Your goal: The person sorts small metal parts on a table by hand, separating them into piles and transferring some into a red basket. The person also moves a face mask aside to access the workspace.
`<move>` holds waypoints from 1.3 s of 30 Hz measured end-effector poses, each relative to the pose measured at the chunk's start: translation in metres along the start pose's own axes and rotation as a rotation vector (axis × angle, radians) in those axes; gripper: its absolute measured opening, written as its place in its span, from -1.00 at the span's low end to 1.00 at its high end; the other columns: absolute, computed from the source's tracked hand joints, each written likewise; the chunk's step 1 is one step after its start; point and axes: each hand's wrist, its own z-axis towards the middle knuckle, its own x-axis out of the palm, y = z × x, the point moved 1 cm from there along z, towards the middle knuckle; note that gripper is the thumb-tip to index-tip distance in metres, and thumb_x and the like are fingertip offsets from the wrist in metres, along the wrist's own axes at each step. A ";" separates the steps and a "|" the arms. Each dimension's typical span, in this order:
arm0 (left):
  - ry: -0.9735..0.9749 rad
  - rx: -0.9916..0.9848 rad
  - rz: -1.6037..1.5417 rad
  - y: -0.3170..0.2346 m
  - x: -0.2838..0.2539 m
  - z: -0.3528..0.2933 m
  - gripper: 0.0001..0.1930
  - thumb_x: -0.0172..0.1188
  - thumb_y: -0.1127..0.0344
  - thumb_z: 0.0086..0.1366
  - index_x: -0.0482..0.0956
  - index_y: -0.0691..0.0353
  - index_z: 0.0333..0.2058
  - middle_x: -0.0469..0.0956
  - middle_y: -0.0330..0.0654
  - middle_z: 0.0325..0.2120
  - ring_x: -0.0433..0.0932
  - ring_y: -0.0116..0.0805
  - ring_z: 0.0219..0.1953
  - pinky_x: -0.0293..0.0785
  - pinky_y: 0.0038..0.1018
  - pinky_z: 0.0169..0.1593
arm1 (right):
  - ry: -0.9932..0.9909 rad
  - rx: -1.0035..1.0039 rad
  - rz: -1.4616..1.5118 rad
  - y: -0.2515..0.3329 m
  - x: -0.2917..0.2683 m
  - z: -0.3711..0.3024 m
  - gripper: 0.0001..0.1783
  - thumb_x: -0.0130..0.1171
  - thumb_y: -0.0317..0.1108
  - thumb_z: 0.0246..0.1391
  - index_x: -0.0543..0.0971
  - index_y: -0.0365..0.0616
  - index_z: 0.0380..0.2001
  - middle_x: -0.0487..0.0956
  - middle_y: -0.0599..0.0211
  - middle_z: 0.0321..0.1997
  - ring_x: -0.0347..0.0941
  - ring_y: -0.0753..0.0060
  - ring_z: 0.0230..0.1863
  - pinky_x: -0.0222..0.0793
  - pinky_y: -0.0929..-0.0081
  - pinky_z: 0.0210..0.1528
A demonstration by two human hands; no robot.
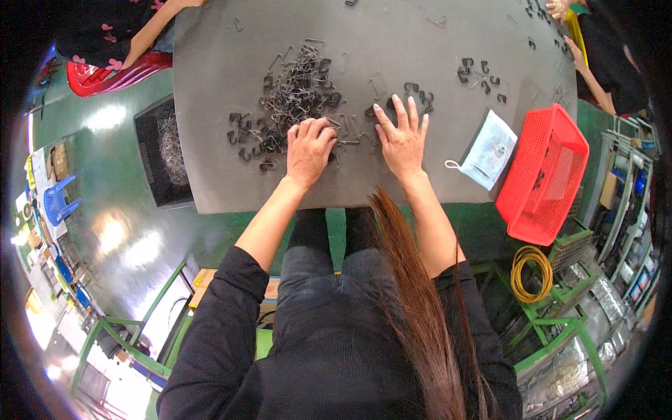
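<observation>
On the grey table (pixel 241 185) lies a heap of bent wire hooks (pixel 297 94) mixed with small black clips. My left hand (pixel 306 150) rests at the heap's near right edge, its fingers curled down and closed; what sits under the fingertips is hidden. Farther right, my right hand (pixel 404 143) is spread open over the tabletop, palm down. Just beyond its fingertips are a few black clips (pixel 425 98) and a loose wire hook (pixel 378 84). More black clips (pixel 245 133) lie along the heap's left side.
A pale blue face mask (pixel 484 150) and a red plastic basket (pixel 542 175) stand right of my right hand. Another group of clips (pixel 483 75) lies farther back. Co-workers' arms (pixel 595 84) reach in at both far corners. A black crate (pixel 164 150) of wire pieces is beyond the left edge.
</observation>
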 end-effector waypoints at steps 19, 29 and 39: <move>0.100 -0.219 0.367 0.052 0.013 0.008 -0.42 -0.12 0.09 0.35 0.02 -0.15 0.32 -0.08 -0.42 0.36 -0.27 -0.27 0.41 -0.55 0.37 0.20 | 0.055 -0.092 0.068 0.032 0.024 0.020 -0.38 0.03 -0.11 0.14 0.24 -0.05 0.24 0.13 0.29 0.38 -0.05 0.27 0.42 -0.30 -0.06 0.39; -0.031 -0.014 0.106 0.058 -0.001 0.058 -0.50 -0.08 0.19 0.33 0.18 -0.15 0.25 0.08 -0.34 0.30 -0.12 -0.25 0.39 -0.36 0.22 0.28 | -0.068 -0.140 0.119 0.061 0.023 0.065 -0.50 0.02 -0.18 0.16 0.34 -0.02 0.16 0.24 0.37 0.32 0.03 0.34 0.39 -0.20 -0.07 0.37; -0.068 -0.318 0.339 0.109 -0.005 0.026 -0.46 -0.19 0.02 0.38 0.07 -0.12 0.30 -0.04 -0.34 0.35 -0.26 -0.19 0.41 -0.50 0.31 0.25 | 0.002 -0.140 -0.032 0.034 0.042 0.114 -0.43 -0.07 -0.07 0.21 0.21 0.09 0.26 0.14 0.48 0.38 -0.06 0.36 0.42 -0.24 -0.14 0.37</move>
